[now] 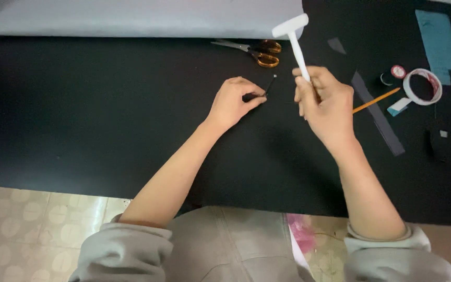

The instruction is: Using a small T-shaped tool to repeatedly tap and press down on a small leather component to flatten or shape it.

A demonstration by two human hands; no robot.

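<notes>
Black sheet [105,115]: left hand [233,102] pinching thin black tool [269,86], right hand [327,107] beside it gripping white hammer [296,39].

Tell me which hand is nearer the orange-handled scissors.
Left. The left hand lies just below the orange-handled scissors, pinching a thin black tool; the right hand, gripping a white hammer, sits farther right.

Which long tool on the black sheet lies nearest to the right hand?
The orange pencil, just beside the right hand; the orange-handled scissors lie farther off, near the grey roll.
</notes>
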